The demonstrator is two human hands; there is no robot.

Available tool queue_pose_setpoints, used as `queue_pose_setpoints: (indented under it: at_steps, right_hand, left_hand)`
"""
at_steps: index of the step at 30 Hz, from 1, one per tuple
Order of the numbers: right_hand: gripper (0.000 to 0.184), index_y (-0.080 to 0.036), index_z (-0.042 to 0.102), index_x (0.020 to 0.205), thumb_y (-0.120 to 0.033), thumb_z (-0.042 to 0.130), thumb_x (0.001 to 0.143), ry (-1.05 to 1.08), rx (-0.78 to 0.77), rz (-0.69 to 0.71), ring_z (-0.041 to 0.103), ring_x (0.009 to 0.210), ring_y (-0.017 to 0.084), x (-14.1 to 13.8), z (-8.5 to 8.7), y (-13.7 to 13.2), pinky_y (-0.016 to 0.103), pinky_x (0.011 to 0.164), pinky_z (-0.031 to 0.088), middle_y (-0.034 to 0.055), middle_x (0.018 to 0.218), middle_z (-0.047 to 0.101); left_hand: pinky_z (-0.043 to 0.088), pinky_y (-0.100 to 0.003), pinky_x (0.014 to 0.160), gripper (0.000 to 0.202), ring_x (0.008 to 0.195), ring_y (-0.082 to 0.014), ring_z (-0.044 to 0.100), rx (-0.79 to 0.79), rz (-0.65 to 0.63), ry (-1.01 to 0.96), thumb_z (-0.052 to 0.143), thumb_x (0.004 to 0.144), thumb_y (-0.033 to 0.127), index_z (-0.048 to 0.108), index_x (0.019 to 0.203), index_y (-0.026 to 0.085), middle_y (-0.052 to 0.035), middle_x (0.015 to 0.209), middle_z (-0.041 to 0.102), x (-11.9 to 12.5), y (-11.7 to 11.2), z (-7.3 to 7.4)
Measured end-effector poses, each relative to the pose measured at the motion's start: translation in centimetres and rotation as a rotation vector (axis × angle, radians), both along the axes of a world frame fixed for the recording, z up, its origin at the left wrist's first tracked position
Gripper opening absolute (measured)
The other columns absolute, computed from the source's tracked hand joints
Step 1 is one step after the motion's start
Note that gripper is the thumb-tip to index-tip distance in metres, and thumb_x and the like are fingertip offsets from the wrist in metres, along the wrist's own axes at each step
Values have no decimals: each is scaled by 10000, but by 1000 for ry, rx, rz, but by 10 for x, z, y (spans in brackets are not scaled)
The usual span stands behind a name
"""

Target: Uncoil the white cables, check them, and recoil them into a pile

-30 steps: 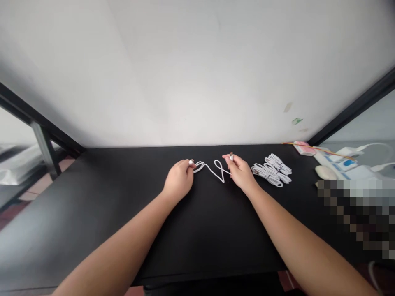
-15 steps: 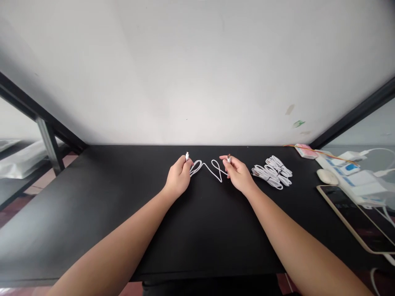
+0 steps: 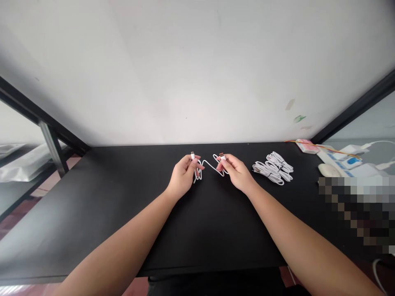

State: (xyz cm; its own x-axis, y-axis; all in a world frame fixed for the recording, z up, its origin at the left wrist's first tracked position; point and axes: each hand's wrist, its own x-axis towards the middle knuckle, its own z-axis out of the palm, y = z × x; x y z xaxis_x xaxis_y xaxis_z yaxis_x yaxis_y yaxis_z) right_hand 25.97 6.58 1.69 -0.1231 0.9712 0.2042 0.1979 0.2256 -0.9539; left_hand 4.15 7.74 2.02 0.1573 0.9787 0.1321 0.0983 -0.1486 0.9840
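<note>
A white USB cable (image 3: 210, 165) runs between my two hands over the black table. My left hand (image 3: 184, 172) pinches it just below one plug (image 3: 193, 155), which points up and away from me; loops of the cable hang beside those fingers. At the other end, my right hand (image 3: 234, 169) grips a wider white plug with a metal USB tip (image 3: 222, 156), between thumb and fingers. A loose bend of cable hangs near the right fingertips. To the right of that hand lie several coiled white cables (image 3: 273, 168), bound in bundles.
The black table (image 3: 101, 218) meets a pale wall (image 3: 173, 82) at the back. On the right are a white mouse (image 3: 328, 170), a power strip with plugs (image 3: 336, 158), a pink-and-white box (image 3: 307, 146) and a pixelated patch. Dark metal posts flank both sides.
Both hands have come a little closer together. The left plug has shifted right, and the right plug has turned, showing its flat face. The phone's area is now pixelated.
</note>
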Motion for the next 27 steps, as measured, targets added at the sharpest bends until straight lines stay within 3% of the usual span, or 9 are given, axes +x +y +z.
queue_pose_setpoints:
  at_steps: [4,11,18,22,27]
  right_hand:
    - [388,-215,634,1086,-569,521,976,52,-27,12,680,899,190,0,-2,1,356,897,511,66,949,746]
    - [399,-209,614,1041,-588,514,970,57,-37,12,664,868,189,0,-3,2,363,863,509,89,991,762]
    - [393,-193,655,1024,-568,579,936,48,-36,-13,645,842,180,0,-2,2,336,800,507,80,969,731]
    - [401,-182,675,1034,-559,604,917,18,-44,-22,630,805,170,0,-1,2,329,778,508,70,935,715]
    - [411,-177,681,1063,-552,611,910,12,-46,-21,610,745,161,0,-1,2,323,739,508,59,877,702]
  left_hand:
    - [448,-241,554,411,618,-117,574,-3,-28,19,543,953,556,647,1041,169,-76,888,745,0,-1,3]
    - [438,-242,536,454,590,-107,555,-18,-44,16,553,935,583,696,1041,165,-62,866,709,0,0,-1]
    - [412,-242,545,435,596,-117,526,11,2,76,630,884,579,767,959,173,-19,718,634,-2,0,-1]
    - [378,-244,518,410,546,-110,480,-2,20,84,664,866,562,732,806,162,3,609,560,-2,-1,2]
    - [379,-239,519,394,541,-101,483,11,39,74,676,863,548,702,781,163,6,614,574,-2,0,-1]
